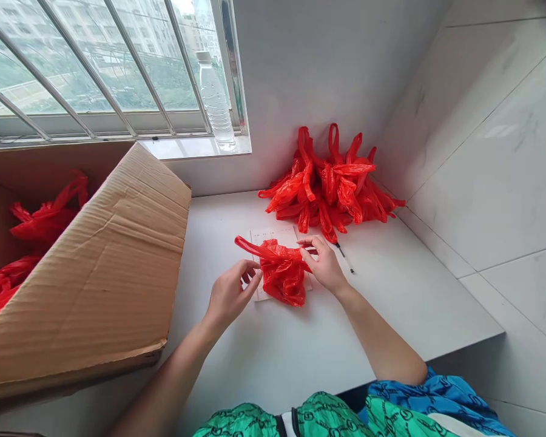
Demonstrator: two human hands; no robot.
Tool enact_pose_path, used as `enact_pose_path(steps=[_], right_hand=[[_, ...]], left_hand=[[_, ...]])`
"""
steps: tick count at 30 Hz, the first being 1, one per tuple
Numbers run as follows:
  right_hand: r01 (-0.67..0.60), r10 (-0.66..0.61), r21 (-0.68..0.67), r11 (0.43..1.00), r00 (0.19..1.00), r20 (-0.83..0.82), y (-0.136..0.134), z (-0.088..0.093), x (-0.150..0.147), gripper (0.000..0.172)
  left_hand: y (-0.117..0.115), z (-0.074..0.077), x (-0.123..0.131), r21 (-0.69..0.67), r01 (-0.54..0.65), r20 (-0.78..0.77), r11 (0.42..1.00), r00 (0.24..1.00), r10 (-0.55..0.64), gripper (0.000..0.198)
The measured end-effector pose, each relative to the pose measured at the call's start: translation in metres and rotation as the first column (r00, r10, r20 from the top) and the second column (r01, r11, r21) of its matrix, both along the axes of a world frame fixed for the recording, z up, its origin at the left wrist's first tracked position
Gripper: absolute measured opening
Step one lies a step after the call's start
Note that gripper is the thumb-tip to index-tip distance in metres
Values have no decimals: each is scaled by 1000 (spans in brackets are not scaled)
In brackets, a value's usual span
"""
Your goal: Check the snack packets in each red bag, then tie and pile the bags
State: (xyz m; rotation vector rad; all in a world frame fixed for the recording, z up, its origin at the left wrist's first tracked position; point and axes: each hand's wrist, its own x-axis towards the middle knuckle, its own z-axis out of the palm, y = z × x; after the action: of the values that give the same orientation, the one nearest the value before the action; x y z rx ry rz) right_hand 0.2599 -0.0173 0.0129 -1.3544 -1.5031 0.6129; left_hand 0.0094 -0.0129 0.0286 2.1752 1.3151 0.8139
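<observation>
A crumpled red plastic bag (284, 279), its loop handle sticking out to the upper left, is held just over the white table between my two hands. My left hand (231, 292) is at the bag's left edge, thumb and fingertips curled in close together on the plastic. On the opposite side my right hand (325, 265) pinches the gathered plastic between thumb and fingers. Beneath the bag lies a sheet of paper (259, 295) with printed marks, mostly covered. A slim black-and-white pen (346, 258) rests just right of my right hand.
A heap of red plastic bags (330, 188) sits against the wall at the back. At left stands an open cardboard box (104, 267) with more red bags (45, 224) inside. A clear water bottle (216, 103) stands on the sill by the barred window. The white table (404, 291) ends at right.
</observation>
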Motion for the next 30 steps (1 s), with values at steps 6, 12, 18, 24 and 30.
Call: enact_pose_path(steps=[6, 12, 18, 24, 30], right_hand=[[-212, 235, -101, 972, 891, 389, -9, -7, -17, 37], [-93, 183, -168, 981, 721, 668, -10, -18, -13, 69], [-170, 256, -191, 967, 683, 685, -16, -22, -25, 81], [-122, 283, -274, 954, 666, 690, -16, -31, -29, 85], [-107, 300, -308, 945, 653, 695, -18, -25, -30, 83]], left_hand=[[19, 2, 41, 322, 260, -216, 911, 957, -197, 31], [36, -37, 53, 249, 265, -418, 931, 897, -143, 58], [31, -42, 49, 278, 298, -434, 913, 887, -157, 59], [34, -52, 48, 267, 322, -471, 908, 866, -168, 69], [32, -52, 49, 277, 325, -459, 904, 872, -173, 73]])
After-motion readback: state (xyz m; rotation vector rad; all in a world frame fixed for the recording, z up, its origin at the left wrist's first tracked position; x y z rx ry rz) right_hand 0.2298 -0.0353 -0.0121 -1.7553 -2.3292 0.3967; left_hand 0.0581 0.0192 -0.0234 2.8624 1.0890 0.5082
